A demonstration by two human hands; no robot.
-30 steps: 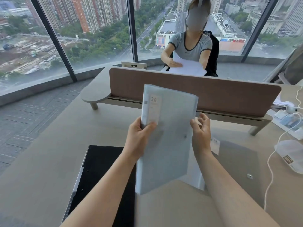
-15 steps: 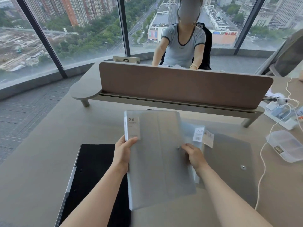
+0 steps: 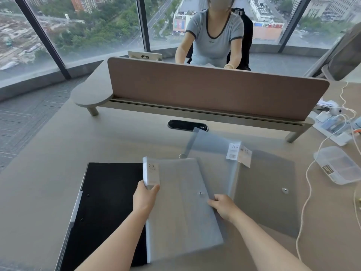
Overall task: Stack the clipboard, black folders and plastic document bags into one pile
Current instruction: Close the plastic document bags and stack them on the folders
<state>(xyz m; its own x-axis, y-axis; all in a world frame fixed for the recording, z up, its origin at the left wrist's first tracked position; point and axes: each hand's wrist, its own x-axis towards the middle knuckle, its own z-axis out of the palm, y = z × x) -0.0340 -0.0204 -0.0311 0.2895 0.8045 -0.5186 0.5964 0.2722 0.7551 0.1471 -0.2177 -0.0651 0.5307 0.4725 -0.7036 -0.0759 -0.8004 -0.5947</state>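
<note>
1. The left hand pinches the left edge of a translucent document bag, thumb on top beside its "20" label.
2. The right hand holds its right edge, fingers curled.
3. This bag lies between the black folder and another bag on the counter.

I log: black folder; frosted grey translucent document bag right of it; brown divider panel; white cable.
</note>
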